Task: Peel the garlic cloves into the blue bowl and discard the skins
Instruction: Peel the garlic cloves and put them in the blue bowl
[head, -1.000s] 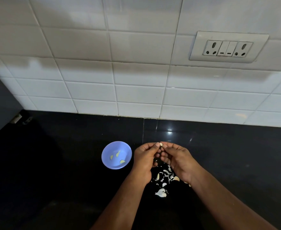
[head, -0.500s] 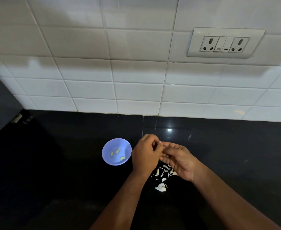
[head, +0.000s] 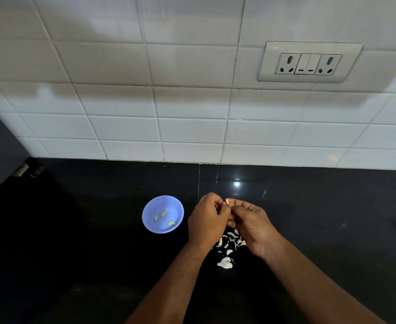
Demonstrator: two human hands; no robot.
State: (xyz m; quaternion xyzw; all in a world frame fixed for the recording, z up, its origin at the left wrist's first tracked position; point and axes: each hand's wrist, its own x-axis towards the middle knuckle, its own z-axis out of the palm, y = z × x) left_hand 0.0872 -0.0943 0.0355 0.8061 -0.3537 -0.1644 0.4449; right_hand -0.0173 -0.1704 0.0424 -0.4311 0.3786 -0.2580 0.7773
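Your two hands meet just below the middle of the frame, fingers curled toward each other around one garlic clove [head: 227, 201]. Only a pale tip of it shows, poking up between the fingertips; the rest is hidden inside the grip. Your left hand [head: 207, 220] has its knuckles turned up toward the camera and its fingers bent in on the clove. Your right hand [head: 250, 224] pinches the same clove from the other side, thumb and forefinger closed on it. The two hands touch at the fingertips.

Directly beneath them, toward the bottom of the frame, a scatter of white garlic skins [head: 230, 242] lies on the black countertop [head: 332, 230], partly covered by your right wrist. A larger white piece [head: 225, 263] sits at the lower edge of that scatter; you cannot tell from here whether it is skin or unpeeled garlic.

Just left of your left hand, apart from it, stands the blue bowl [head: 150, 226], with three peeled cloves [head: 164, 212] lying in its bottom.

Beyond the counter, the upper half of the frame is a white tiled wall [head: 122, 90], with a switch-and-socket plate [head: 309, 63] at upper right.
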